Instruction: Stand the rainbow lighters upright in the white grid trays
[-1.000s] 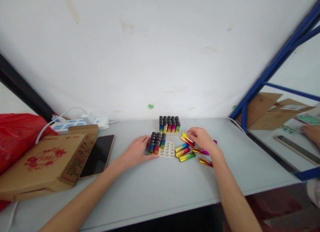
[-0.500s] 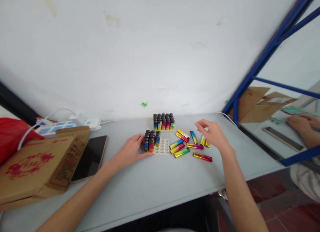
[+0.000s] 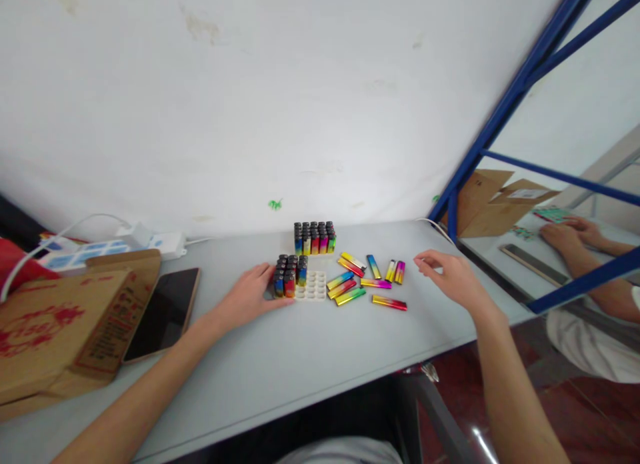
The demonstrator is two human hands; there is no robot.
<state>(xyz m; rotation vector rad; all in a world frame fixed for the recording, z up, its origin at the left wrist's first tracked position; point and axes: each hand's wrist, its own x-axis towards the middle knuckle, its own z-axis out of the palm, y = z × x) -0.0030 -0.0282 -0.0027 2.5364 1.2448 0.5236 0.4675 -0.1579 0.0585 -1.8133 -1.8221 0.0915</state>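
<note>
My left hand [image 3: 250,294] curves around the left side of a white tray [image 3: 311,292] with round hollows, its thumb along the front edge. Upright lighters [image 3: 289,271] with black tops and coloured bodies fill the tray's left part; bare hollows show on the right. Behind it stands a second tray packed with upright lighters [image 3: 315,237]. Shiny multicoloured lighter-shaped pieces [image 3: 351,296] lie loose to the right of the front tray. Off to the right of these, my right hand [image 3: 450,277] is above the table with fingers curled together; nothing shows in it.
On the left are a cardboard box [image 3: 55,324], a dark phone or tablet [image 3: 163,314] and a white power strip [image 3: 167,244] with cables. Past the blue metal frame [image 3: 467,164] on the right, another person's hands [image 3: 570,234] rest near a long dark-topped object [image 3: 533,264] and cardboard boxes [image 3: 493,204].
My right hand has moved right, away from the loose pieces, uncovering two standing close together. My left hand stays at the front tray. The whole view has shifted slightly.
</note>
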